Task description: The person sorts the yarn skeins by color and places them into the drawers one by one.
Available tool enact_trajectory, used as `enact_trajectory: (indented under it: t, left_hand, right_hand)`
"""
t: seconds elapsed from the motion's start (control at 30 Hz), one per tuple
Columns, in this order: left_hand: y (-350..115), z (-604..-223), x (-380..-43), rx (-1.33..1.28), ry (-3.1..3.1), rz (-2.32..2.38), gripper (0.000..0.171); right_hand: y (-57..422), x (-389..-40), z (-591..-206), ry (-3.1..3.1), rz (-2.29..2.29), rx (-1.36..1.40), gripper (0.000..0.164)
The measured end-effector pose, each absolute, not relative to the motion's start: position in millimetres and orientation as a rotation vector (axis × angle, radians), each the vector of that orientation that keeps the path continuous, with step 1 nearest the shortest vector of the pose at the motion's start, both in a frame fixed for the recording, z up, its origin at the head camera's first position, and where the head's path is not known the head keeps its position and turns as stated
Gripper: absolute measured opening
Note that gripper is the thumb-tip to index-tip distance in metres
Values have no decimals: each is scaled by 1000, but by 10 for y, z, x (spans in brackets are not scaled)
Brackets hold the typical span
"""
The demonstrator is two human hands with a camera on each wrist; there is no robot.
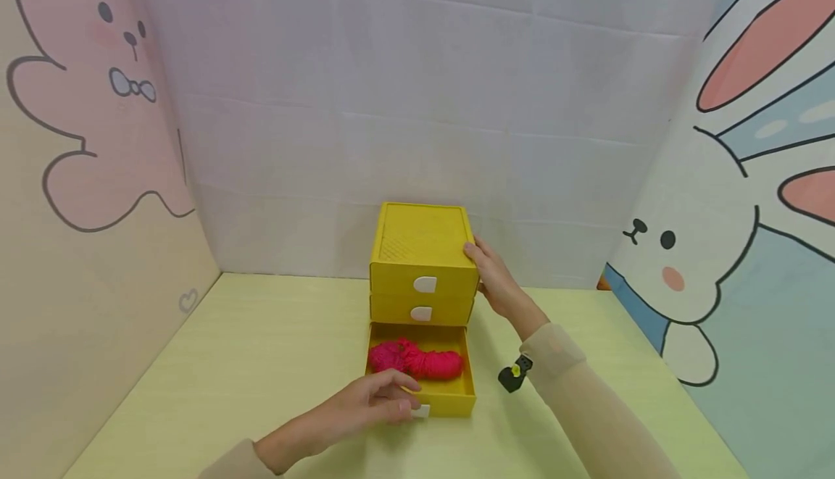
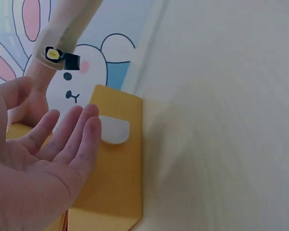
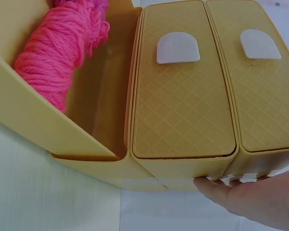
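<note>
A yellow drawer unit (image 1: 424,236) stands at the back of the table, its bottom drawer (image 1: 450,406) pulled out. Inside that drawer lie a bright pink skein of yarn (image 1: 435,364) and a darker magenta bundle of yarn (image 1: 386,357). My left hand (image 1: 365,408) hovers at the drawer's front beside its white tab handle (image 2: 114,130), fingers loosely bent and holding nothing. Against the unit's right side rests my right hand (image 1: 501,283), thumb near the top edge and fingers along the side wall. Above, two upper drawers with white tabs (image 3: 178,48) are closed.
A pale wooden table (image 1: 274,348) carries the unit. Behind rises a white sheet wall (image 1: 417,102); side panels show a pink cartoon bear (image 1: 98,102) and a white rabbit (image 1: 691,261). A small black device (image 1: 514,376) is strapped at the right wrist.
</note>
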State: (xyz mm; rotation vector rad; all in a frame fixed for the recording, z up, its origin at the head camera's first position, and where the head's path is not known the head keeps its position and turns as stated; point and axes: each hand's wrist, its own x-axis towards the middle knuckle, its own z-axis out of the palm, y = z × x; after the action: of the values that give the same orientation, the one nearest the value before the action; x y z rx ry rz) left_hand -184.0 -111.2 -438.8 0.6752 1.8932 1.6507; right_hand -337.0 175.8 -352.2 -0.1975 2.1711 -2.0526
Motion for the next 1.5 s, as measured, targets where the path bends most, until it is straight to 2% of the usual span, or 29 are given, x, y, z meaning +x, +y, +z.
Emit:
enact_trajectory:
  t: [0.17, 0.33, 0.87, 1.5]
  left_hand:
    - [-1102, -4532, -1800, 586, 1805, 1619, 38]
    - [-1078, -4636, -1803, 482, 1698, 1594, 48]
    - [-1051, -4725, -1876, 137, 1380, 1677, 63]
    - [-830, -4860, -1897, -23, 1235, 1868, 61]
  right_hand:
    - [1752, -3377, -3516, 2178, -2047, -192, 66]
    - [1752, -3377, -3512, 2178, -2048, -182, 67]
    - [1758, -3361, -3504, 2174, -2055, -189, 67]
    - [1757, -3372, -3503, 2173, -2053, -181, 68]
